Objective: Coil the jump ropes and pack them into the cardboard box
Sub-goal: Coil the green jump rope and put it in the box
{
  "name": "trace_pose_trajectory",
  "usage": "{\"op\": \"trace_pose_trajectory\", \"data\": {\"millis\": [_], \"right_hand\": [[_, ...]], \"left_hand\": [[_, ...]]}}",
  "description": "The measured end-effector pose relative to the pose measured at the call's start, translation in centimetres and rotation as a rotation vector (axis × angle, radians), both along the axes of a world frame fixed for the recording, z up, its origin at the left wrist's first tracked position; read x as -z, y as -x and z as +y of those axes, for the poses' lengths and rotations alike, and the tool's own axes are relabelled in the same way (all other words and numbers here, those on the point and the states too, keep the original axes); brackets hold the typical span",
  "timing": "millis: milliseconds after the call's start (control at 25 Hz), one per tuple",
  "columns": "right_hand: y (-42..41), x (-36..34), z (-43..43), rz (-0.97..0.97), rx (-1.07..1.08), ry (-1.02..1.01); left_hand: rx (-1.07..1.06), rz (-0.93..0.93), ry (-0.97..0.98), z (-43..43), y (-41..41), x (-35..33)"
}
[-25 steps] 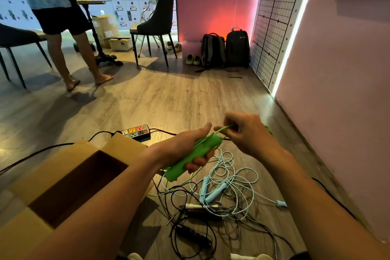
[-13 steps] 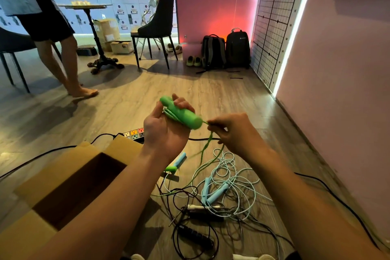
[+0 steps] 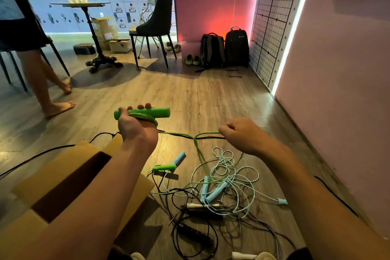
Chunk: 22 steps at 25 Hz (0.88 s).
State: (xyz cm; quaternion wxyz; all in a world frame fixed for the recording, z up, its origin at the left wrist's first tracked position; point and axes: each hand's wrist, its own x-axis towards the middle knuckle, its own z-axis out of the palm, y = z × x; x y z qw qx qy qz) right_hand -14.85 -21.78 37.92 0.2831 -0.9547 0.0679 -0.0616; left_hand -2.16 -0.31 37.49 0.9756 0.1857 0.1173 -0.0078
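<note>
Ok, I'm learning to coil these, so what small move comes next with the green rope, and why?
Probably bring the right hand to the left hand and lay another turn of green cord on the green handle: loops already sit there, cord stretches between the hands, more trails to the floor.

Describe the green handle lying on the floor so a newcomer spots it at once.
Start at the open cardboard box, lower left. Just past its right flap lies the short green handle, its right end next to a light blue handle. It is the only green one on the floor; the other green handle is up in the left hand.
</note>
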Motion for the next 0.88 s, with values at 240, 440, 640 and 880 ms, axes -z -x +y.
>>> {"op": "trace_pose_trajectory", "data": {"millis": [240,440,640,880], "right_hand": [[0.7,-0.2,-1.3,-0.194,-0.072,-0.059],[1.1,-1.2,-1.7,-0.38,0.091,-0.059],[2.0,-2.2,-2.2,-0.443,0.138,-0.45],[1.6,-1.4,-3.1,-0.588,0.337,-0.397]], "left_hand": [[-0.082,0.019,-0.136,1.6,-1.1,0.7],[0.011,-0.203,-0.905,1.7,-0.3,2.1],[0.394,-0.441,-1.575,1.5,-1.0,5.1],[1.142,-0.332,-1.623,1.7,1.6,4.7]]}}
